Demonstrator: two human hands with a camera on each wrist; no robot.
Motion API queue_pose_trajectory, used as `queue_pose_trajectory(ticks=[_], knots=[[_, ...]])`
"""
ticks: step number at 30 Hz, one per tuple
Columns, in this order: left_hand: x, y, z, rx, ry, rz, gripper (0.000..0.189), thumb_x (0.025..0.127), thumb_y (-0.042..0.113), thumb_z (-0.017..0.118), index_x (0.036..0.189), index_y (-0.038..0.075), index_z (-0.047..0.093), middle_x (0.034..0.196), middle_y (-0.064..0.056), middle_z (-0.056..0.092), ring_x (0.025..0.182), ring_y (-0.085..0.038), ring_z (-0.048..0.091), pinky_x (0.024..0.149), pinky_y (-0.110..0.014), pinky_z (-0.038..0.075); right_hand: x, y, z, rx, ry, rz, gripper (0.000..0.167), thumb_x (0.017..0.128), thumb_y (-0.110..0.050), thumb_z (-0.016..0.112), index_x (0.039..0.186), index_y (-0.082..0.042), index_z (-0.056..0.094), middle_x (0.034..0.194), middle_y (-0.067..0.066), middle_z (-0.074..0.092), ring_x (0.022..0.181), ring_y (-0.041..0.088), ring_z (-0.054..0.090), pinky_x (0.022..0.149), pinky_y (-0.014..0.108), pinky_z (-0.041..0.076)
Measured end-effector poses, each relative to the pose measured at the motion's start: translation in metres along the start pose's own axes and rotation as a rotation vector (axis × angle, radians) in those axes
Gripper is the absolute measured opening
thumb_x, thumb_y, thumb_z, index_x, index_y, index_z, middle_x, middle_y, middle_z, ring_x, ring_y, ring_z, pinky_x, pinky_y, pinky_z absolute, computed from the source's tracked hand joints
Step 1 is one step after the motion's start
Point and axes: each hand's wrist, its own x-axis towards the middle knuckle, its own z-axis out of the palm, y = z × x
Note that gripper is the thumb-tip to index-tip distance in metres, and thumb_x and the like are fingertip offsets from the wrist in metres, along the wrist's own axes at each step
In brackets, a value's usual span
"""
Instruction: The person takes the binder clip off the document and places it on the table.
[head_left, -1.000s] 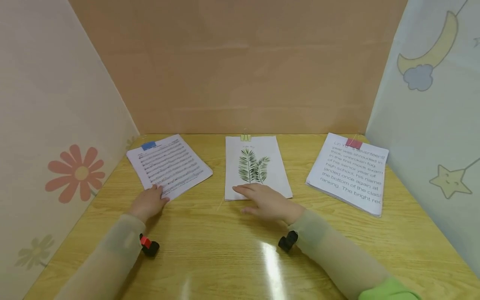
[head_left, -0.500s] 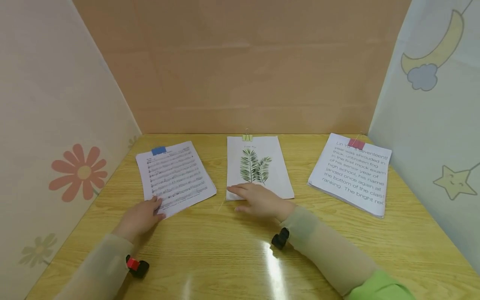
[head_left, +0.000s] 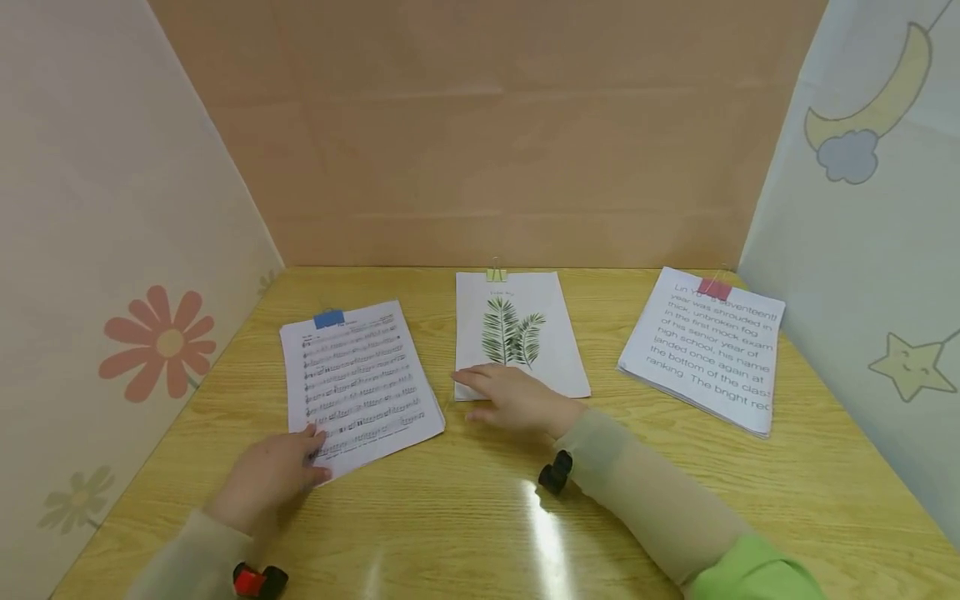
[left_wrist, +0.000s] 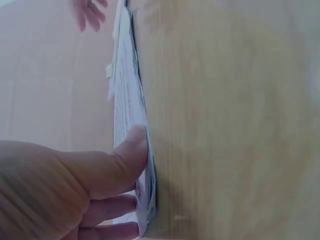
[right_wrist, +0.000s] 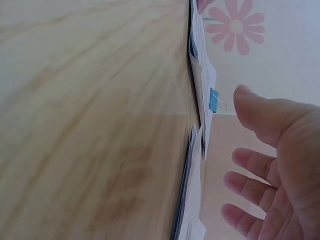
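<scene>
My left hand (head_left: 266, 475) grips the near left corner of a stack of sheet music (head_left: 360, 383) with a blue binder clip (head_left: 328, 318) on its far edge. In the left wrist view the thumb (left_wrist: 131, 155) lies against the stack's edge, with the fingers farther round the corner. My right hand (head_left: 517, 400) hovers with spread fingers over the near edge of the middle stack (head_left: 551, 333), which shows green fern-like leaves and carries a yellow binder clip (head_left: 496, 274). The right wrist view shows those fingers holding nothing and apart from the paper.
At the right lies another paper stack (head_left: 701, 358) with large printed text and a red binder clip (head_left: 714, 288). A wooden table (head_left: 420, 533) bears everything. An orange-brown back panel (head_left: 487, 133) and pale decorated side panels (head_left: 870, 275) enclose it.
My left hand has pulled the sheet music stack toward me and slightly right, and the stack has turned straighter. My right hand has shifted slightly left over the middle stack.
</scene>
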Motion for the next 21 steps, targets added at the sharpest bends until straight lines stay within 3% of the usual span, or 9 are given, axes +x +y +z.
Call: queue_pose_trajectory(ticks=[7,10,14,18,21], knots=[[-0.010,0.010,0.001,0.015,-0.010,0.040,0.060,0.077,0.036,0.078,0.122,-0.001,0.064,0.129,-0.024,0.056,0.114,-0.044,0.055,0.092,-0.056,0.043,0.011,0.000,0.001,-0.016,-0.011,0.024,0.063,0.094,-0.036,0.062,0.148,-0.013,0.038,0.145,0.005,0.046,0.133,0.022,0.042,0.108,0.038,0.033],[-0.007,0.010,0.003,0.020,0.048,0.082,0.061,0.073,0.034,0.081,0.119,-0.002,0.065,0.126,-0.022,0.059,0.113,-0.042,0.055,0.092,-0.054,0.043,0.016,0.001,0.001,-0.024,-0.031,0.033,0.063,0.095,-0.038,0.061,0.149,-0.015,0.037,0.146,0.004,0.044,0.134,0.022,0.040,0.109,0.038,0.032],[0.002,0.007,0.004,0.007,0.095,0.159,0.078,0.068,0.033,0.085,0.133,0.001,0.056,0.139,-0.024,0.046,0.124,-0.046,0.044,0.099,-0.057,0.038,0.026,0.001,-0.001,-0.025,-0.057,0.057,0.064,0.095,-0.038,0.060,0.150,-0.016,0.035,0.147,0.003,0.043,0.135,0.021,0.038,0.110,0.037,0.031],[0.012,0.003,0.001,-0.026,-0.028,0.215,0.098,0.067,0.039,0.085,0.147,0.009,0.039,0.154,-0.024,0.023,0.135,-0.054,0.022,0.102,-0.063,0.030,0.039,0.001,-0.006,-0.008,-0.084,0.092,0.065,0.094,-0.035,0.062,0.150,-0.016,0.034,0.148,0.004,0.041,0.136,0.022,0.037,0.110,0.037,0.031],[0.019,0.002,-0.002,-0.048,-0.138,0.228,0.106,0.064,0.044,0.085,0.151,0.015,0.033,0.157,-0.022,0.015,0.137,-0.056,0.011,0.101,-0.068,0.026,0.051,0.002,-0.010,-0.001,-0.101,0.095,0.066,0.094,-0.034,0.062,0.150,-0.014,0.033,0.148,0.006,0.041,0.135,0.023,0.038,0.110,0.038,0.031]])
